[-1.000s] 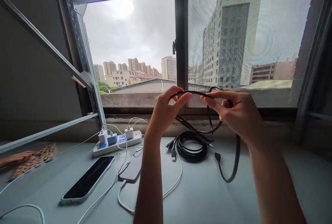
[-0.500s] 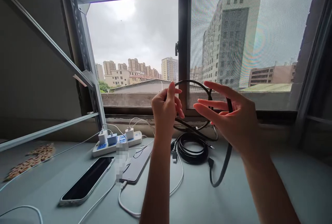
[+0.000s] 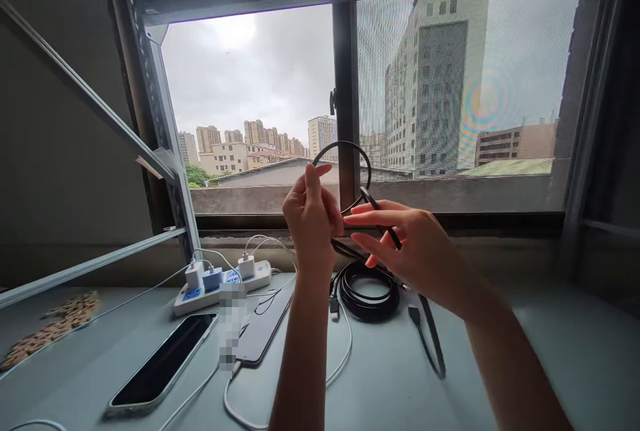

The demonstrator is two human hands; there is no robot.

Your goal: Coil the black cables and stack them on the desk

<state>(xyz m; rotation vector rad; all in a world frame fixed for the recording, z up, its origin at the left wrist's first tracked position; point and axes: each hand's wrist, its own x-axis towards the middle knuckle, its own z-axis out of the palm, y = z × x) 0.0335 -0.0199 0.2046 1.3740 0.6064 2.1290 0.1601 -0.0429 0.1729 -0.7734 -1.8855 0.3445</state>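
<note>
Black cable (image 3: 369,168) is looped above the table (image 3: 390,378), grasped in the left hand (image 3: 311,218) and threaded between loosely parted fingers of the right hand (image 3: 417,244); even, untwisted turns of similar width would best prevent kinks.

We've got a black cable (image 3: 343,143) looping up from our left hand (image 3: 311,211), a black strand (image 3: 371,198) passing our loosely spread right hand (image 3: 417,244), and a coiled cable (image 3: 370,313) flat on the table (image 3: 383,381)!
</note>
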